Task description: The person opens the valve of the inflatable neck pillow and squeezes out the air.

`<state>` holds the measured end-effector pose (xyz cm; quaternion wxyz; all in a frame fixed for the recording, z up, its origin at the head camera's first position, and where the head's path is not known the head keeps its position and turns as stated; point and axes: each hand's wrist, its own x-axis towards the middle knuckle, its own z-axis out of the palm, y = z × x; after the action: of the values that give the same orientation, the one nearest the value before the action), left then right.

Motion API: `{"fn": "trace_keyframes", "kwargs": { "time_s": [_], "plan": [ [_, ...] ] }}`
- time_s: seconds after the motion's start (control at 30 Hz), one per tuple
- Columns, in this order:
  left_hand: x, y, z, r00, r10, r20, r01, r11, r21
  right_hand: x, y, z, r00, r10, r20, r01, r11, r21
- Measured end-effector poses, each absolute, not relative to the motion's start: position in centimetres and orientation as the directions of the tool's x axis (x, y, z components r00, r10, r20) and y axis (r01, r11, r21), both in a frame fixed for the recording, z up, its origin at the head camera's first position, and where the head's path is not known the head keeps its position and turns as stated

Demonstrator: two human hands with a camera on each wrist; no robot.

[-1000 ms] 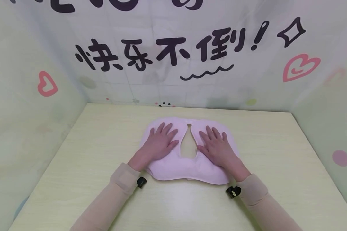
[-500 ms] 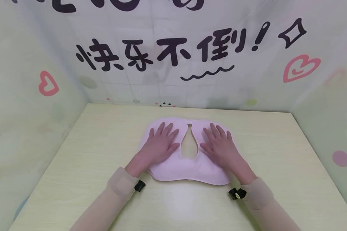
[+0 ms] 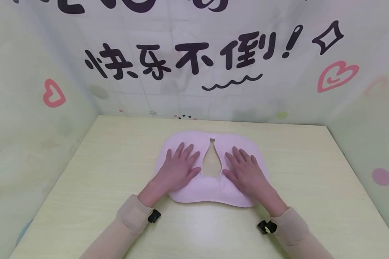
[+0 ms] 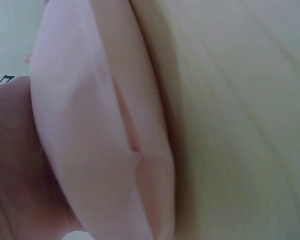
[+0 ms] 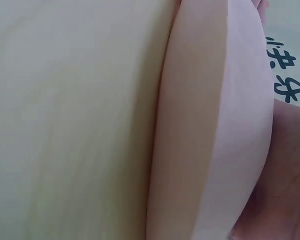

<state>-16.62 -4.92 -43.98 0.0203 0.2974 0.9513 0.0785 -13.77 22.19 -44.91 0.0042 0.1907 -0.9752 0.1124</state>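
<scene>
A pink U-shaped pillow (image 3: 210, 189) lies flat on the table, its two arms meeting at the far side around a teardrop-shaped gap. On its left half rests my left hand (image 3: 178, 169), fingers straight and spread, thumb beside the gap. My right hand (image 3: 246, 172) lies on the right half in the same way, palm down. Seen from the left wrist, the pillow's padded side (image 4: 85, 125) has a seam with a small fold, and the left palm (image 4: 15, 165) is against its top. In the right wrist view the pillow's edge (image 5: 200, 120) touches the table, with the right palm (image 5: 285, 175) on top.
The pale wooden table (image 3: 100, 162) extends around the pillow. Behind it hangs a white printed cloth wall (image 3: 168, 97) with dark lettering and hearts; similar cloth closes off the left and right sides. Dark wrist cameras sit under both sleeves (image 3: 136, 214).
Both hands have slid slightly toward the near side along the pillow, still flat, and the right one has also shifted a little to the right. The pillow stays nearly in place.
</scene>
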Motion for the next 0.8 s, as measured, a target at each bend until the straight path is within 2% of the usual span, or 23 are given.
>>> {"fn": "trace_keyframes", "kwargs": {
  "time_s": [0.5, 0.8],
  "plan": [
    [-17.0, -5.0, -45.2, -0.821, 0.571, 0.004, 0.562, 0.808, 0.175, -13.7, 22.1, -45.7, -0.928, -0.369, 0.054, -0.372, 0.909, -0.188],
    [-17.1, -5.0, -45.2, -0.825, 0.565, -0.010, 0.558, 0.817, 0.146, -13.8, 22.2, -45.8, -0.930, -0.364, 0.049, -0.366, 0.909, -0.198]
  ]
}}
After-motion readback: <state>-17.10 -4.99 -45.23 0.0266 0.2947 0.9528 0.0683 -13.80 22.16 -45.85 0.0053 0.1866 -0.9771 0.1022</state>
